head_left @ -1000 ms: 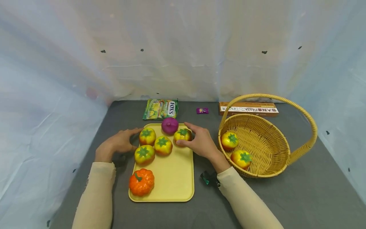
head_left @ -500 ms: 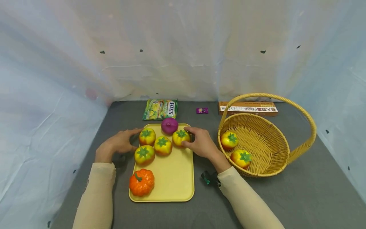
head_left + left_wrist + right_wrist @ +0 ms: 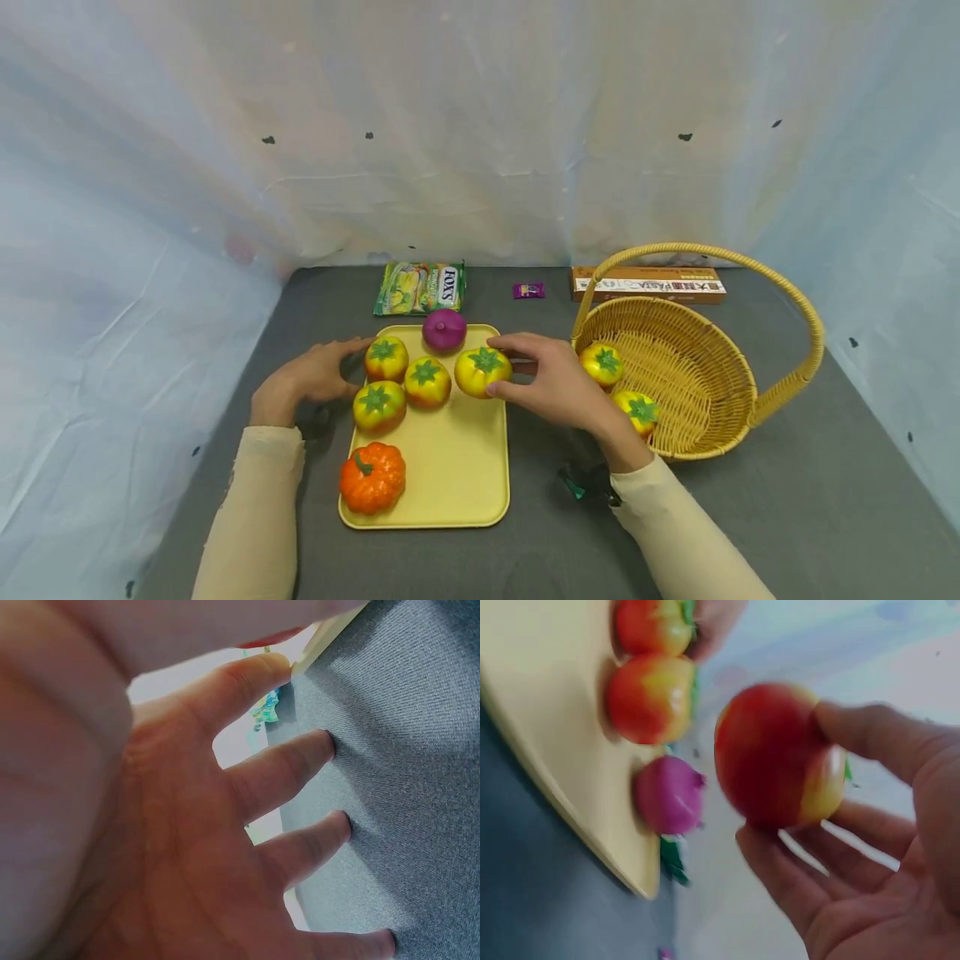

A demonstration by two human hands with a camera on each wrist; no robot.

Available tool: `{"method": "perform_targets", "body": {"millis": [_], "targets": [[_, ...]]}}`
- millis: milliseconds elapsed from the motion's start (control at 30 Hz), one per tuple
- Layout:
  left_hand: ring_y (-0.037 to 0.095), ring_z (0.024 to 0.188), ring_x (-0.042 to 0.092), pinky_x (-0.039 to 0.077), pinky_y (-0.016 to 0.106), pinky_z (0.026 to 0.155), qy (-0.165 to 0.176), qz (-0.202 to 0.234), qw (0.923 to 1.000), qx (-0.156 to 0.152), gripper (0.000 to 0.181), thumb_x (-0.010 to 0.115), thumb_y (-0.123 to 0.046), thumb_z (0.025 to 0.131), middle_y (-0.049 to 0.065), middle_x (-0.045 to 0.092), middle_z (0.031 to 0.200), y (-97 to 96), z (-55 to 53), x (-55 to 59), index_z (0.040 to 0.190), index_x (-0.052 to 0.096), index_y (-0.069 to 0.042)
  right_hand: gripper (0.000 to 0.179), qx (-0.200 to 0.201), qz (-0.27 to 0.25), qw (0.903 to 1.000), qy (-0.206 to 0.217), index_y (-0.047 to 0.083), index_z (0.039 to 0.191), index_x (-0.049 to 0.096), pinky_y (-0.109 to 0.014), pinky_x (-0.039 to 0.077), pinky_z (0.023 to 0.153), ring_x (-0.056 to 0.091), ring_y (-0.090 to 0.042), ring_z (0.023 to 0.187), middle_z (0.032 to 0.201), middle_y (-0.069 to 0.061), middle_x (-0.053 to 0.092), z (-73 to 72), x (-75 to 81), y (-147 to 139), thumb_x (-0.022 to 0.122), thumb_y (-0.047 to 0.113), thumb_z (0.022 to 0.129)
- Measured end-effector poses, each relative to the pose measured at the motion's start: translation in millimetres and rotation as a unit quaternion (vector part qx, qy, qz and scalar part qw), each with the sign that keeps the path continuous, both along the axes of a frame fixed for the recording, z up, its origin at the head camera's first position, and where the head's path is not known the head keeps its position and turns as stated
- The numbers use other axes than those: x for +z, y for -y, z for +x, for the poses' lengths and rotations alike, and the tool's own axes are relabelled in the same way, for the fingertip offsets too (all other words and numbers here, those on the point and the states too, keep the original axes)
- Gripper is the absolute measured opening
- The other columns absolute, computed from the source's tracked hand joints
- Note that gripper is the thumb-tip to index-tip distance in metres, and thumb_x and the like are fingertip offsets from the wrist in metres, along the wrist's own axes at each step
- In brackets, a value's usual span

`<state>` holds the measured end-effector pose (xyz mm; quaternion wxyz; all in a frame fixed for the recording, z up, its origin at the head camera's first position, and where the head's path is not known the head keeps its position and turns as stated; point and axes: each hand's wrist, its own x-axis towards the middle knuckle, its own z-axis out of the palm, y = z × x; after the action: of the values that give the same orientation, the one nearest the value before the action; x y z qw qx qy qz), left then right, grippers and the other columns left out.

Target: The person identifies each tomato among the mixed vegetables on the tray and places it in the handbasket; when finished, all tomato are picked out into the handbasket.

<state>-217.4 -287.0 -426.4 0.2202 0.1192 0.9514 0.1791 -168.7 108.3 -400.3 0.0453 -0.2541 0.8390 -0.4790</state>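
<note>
My right hand (image 3: 558, 383) pinches a yellow-red toy persimmon (image 3: 478, 379) between thumb and fingers. In the right wrist view the held persimmon (image 3: 769, 761) hangs in the air, apart from the yellow tray (image 3: 570, 806). My left hand (image 3: 315, 371) lies at the tray's left edge with fingers spread, beside two persimmons (image 3: 386, 358). The left wrist view shows its fingertips on the grey cloth and one finger at the tray rim. Another persimmon (image 3: 427, 383), a purple onion (image 3: 444, 331) and an orange pumpkin (image 3: 372, 477) sit on the tray (image 3: 457, 500).
A wicker basket (image 3: 693, 387) with a tall handle stands at the right, with two persimmons (image 3: 636, 412) in it, partly hidden by my right hand. Behind are a green Fox's packet (image 3: 422, 288), a small purple packet (image 3: 528, 291) and a brown pasta box (image 3: 648, 285).
My right hand has taken hold of the persimmon at the tray's right side, lifted it and shifted slightly right. The left hand has stayed put.
</note>
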Motion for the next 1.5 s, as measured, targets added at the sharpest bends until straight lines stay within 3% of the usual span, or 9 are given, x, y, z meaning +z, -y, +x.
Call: {"method": "perform_targets", "body": {"millis": [167, 300, 433, 600, 733, 933, 1100, 1300, 1500], "targets": [[0.063, 0.156, 0.033, 0.037, 0.079, 0.119, -0.002, -0.004, 1.0, 0.001, 0.093, 0.084, -0.028, 0.094, 0.031, 0.032, 0.174, -0.9, -1.3, 0.7, 0.173, 0.036, -0.018, 0.057, 0.016, -0.041, 0.999, -0.012, 0.013, 0.147, 0.069, -0.032, 0.062, 0.104, 0.072, -0.021, 0.125, 0.148, -0.005, 0.067, 23.7, 15.1, -49.8, 0.089, 0.014, 0.093], [0.062, 0.154, 0.036, 0.038, 0.079, 0.118, 0.0, -0.008, 1.0, 0.002, 0.093, 0.085, -0.028, 0.093, 0.032, 0.036, 0.172, -1.4, -1.3, 0.9, 0.173, 0.037, -0.018, 0.058, -0.006, -0.033, 0.9991, -0.025, 0.013, 0.149, 0.068, -0.025, 0.061, 0.102, 0.072, -0.013, 0.124, 0.149, -0.005, 0.068, 42.9, 19.8, -97.2, 0.087, 0.009, 0.094], [0.061, 0.152, 0.041, 0.04, 0.078, 0.117, -0.001, -0.013, 0.9999, 0.003, 0.094, 0.085, -0.027, 0.093, 0.034, 0.041, 0.169, -1.2, -1.1, 0.0, 0.173, 0.037, -0.018, 0.06, -0.057, 0.01, 0.9972, -0.046, 0.016, 0.15, 0.067, -0.017, 0.058, 0.102, 0.068, 0.0, 0.128, 0.15, -0.002, 0.069, 63.9, 22.0, -144.3, 0.086, 0.006, 0.094], [0.061, 0.151, 0.041, 0.04, 0.078, 0.117, -0.001, -0.015, 0.9999, 0.004, 0.094, 0.085, -0.025, 0.092, 0.035, 0.043, 0.167, -0.4, 0.0, -0.5, 0.172, 0.037, -0.016, 0.064, -0.115, 0.08, 0.9882, -0.061, 0.024, 0.153, 0.066, -0.009, 0.055, 0.097, 0.066, 0.011, 0.124, 0.147, 0.015, 0.068, 87.3, 22.3, -191.5, 0.086, 0.007, 0.094], [0.062, 0.152, 0.04, 0.039, 0.079, 0.118, -0.004, -0.014, 0.9999, 0.007, 0.094, 0.085, -0.024, 0.092, 0.034, 0.042, 0.168, 1.0, 0.5, -1.1, 0.172, 0.037, -0.016, 0.064, -0.144, 0.142, 0.9768, -0.069, 0.026, 0.151, 0.067, -0.004, 0.053, 0.09, 0.066, 0.015, 0.113, 0.143, 0.007, 0.072, 96.0, 18.5, -213.9, 0.09, 0.014, 0.092], [0.063, 0.153, 0.036, 0.037, 0.081, 0.117, 0.001, -0.014, 0.9998, 0.012, 0.094, 0.084, -0.026, 0.092, 0.035, 0.04, 0.169, -0.2, 1.1, 0.3, 0.173, 0.036, -0.017, 0.06, -0.147, 0.189, 0.9701, -0.043, 0.019, 0.149, 0.069, -0.01, 0.058, 0.083, 0.073, 0.007, 0.104, 0.141, -0.015, 0.074, 94.1, 12.5, -219.5, 0.091, 0.023, 0.092], [0.063, 0.153, 0.037, 0.038, 0.08, 0.117, 0.008, -0.013, 0.9998, 0.012, 0.094, 0.085, -0.03, 0.093, 0.034, 0.041, 0.169, -2.0, 0.8, 0.5, 0.173, 0.037, -0.019, 0.058, -0.133, 0.183, 0.9741, -0.009, 0.013, 0.147, 0.07, -0.023, 0.065, 0.085, 0.075, 0.003, 0.109, 0.142, -0.015, 0.074, 88.2, 8.1, -206.8, 0.089, 0.029, 0.094], [0.064, 0.153, 0.036, 0.037, 0.081, 0.118, 0.004, -0.017, 0.9998, 0.01, 0.095, 0.084, -0.031, 0.093, 0.034, 0.041, 0.169, -0.3, -1.2, -1.9, 0.173, 0.036, -0.019, 0.055, -0.115, 0.145, 0.9827, 0.012, 0.013, 0.145, 0.071, -0.016, 0.06, 0.092, 0.071, 0.002, 0.119, 0.143, -0.012, 0.073, 79.1, 1.9, -186.3, 0.087, 0.03, 0.096], [0.063, 0.152, 0.038, 0.038, 0.08, 0.117, 0.007, -0.019, 0.9997, 0.012, 0.095, 0.085, -0.03, 0.092, 0.034, 0.042, 0.168, -0.9, 0.7, 1.3, 0.173, 0.036, -0.019, 0.053, -0.093, 0.15, 0.984, 0.021, 0.012, 0.146, 0.07, -0.022, 0.062, 0.097, 0.075, -0.027, 0.126, 0.145, -0.012, 0.072, 71.0, -1.6, -180.1, 0.084, 0.031, 0.099]]}}
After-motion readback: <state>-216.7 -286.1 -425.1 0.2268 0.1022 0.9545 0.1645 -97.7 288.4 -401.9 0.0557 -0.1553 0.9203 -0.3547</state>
